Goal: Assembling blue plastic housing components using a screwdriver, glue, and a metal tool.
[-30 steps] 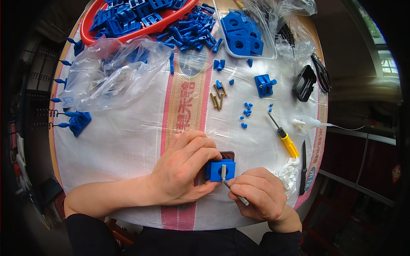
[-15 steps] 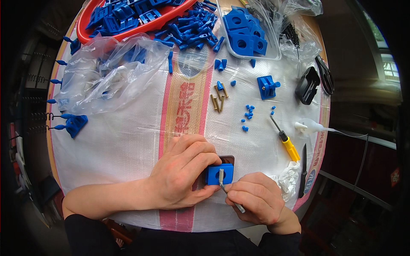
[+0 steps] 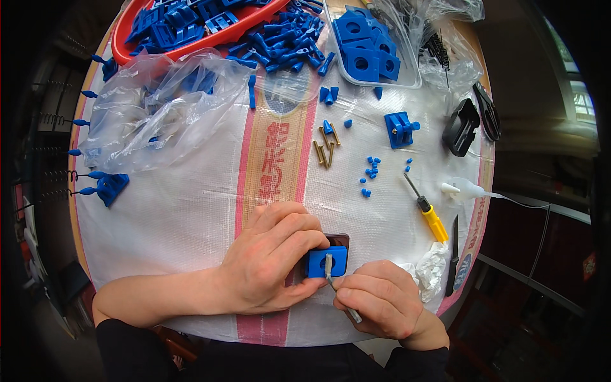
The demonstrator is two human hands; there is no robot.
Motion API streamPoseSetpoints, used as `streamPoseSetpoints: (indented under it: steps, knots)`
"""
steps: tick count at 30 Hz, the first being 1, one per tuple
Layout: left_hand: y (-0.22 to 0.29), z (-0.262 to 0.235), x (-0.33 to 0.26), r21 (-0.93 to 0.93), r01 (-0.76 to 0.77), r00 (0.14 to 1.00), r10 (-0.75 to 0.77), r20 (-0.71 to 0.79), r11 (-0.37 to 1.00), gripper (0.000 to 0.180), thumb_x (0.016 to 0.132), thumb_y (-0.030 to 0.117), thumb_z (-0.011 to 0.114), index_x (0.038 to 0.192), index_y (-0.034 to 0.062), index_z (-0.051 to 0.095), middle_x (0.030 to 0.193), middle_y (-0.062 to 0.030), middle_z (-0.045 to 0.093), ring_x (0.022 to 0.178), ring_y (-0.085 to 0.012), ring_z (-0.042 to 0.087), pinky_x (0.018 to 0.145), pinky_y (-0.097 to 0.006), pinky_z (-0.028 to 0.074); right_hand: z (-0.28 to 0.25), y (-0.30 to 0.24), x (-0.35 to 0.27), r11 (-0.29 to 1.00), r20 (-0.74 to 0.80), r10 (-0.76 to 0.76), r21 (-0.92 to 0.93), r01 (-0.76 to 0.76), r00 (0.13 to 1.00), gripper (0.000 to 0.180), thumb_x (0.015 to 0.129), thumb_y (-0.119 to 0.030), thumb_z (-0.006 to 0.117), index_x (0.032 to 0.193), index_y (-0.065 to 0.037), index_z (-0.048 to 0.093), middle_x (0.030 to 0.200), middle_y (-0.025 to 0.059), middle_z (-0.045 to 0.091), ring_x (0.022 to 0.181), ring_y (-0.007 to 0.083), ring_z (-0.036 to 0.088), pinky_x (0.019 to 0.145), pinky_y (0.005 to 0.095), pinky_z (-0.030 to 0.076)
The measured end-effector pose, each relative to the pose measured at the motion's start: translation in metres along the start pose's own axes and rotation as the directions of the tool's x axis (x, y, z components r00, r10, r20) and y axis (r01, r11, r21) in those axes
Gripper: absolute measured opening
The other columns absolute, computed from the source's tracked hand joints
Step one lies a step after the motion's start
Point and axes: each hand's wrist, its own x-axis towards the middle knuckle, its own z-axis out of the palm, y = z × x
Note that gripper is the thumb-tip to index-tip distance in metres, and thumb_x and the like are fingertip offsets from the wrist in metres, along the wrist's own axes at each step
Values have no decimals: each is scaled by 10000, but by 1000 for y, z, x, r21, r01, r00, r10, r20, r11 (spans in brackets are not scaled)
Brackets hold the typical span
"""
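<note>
Near the front of the table, my left hand [image 3: 270, 258] grips a blue plastic block [image 3: 340, 256] by its left side, fingers at the top and thumb at the bottom. The block has a round hole and rests on or against a small dark rectangular piece [image 3: 341, 240], mostly covered. Closed around a thin bent metal tool [image 3: 329, 265], my right hand [image 3: 382, 296] is just right of the block. The tool's flat grey tip lies across the hole; whether it reaches inside I cannot tell.
A yellow-handled screwdriver [image 3: 434, 223], crumpled tissue [image 3: 431, 270] and dark knife [image 3: 454, 254] lie right. Ahead are brass screws [image 3: 331, 155], small blue pieces [image 3: 372, 170] and a blue assembly [image 3: 400, 130]. A red basin [image 3: 226, 32], plastic bag [image 3: 159, 121] and clear box [image 3: 375, 84] sit farther back.
The tool's tip has shifted slightly left and down over the block, with my right hand moving a little. My left hand keeps its hold.
</note>
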Motion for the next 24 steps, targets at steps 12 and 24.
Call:
streamPoseSetpoints:
  steps: [12, 24]
  knots:
    - [-1, 1, -1, -10, -2, 1000, 2, -4, 1000, 520, 661, 106, 876, 1122, 40, 646, 1129, -122, 645, 1131, -345, 605, 972, -464, 459, 4, 2, 0, 999, -16, -32, -10, 32, 999, 270, 771, 4, 816, 1025, 35, 728, 952, 136, 731, 778, 257, 715, 643, 330, 587]
    - [0, 1, -2, -15, 9, 1000, -9, -3, 1000, 516, 670, 138, 881, 1119, 54, 641, 1137, -107, 631, 1151, -325, 590, 953, -452, 435, 3, 2, 0, 999, -6, -50, -5, 50, 999, 281, 765, -1, 800, 1031, 46, 726, 945, 142, 728, 772, 257, 711, 633, 332, 582]
